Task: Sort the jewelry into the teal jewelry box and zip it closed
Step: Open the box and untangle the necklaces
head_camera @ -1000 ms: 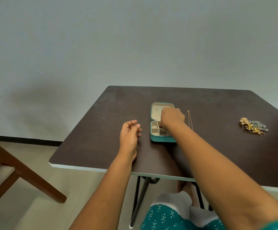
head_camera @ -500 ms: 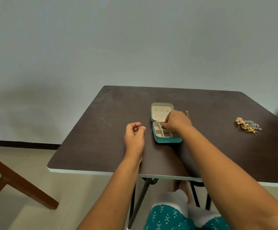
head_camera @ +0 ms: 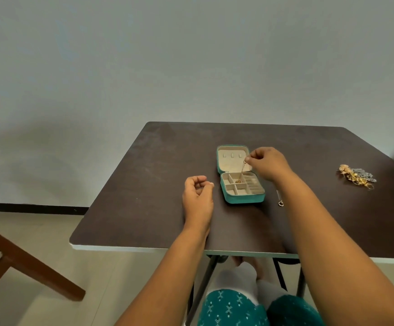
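Bare forearms; teal patterned garment (head_camera: 233, 307), perhaps trousers

No text — nothing legible anywhere.

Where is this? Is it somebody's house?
Probably a plain room at home: a dark folding table against a bare wall, a tiled floor, and a wooden chair nearby.

Open teal jewelry box (head_camera: 242, 198) on dark table (head_camera: 158, 175).
Right hand (head_camera: 267, 163) pinches gold chain (head_camera: 242, 170) dangling into a compartment; left hand (head_camera: 197, 196) rests beside.
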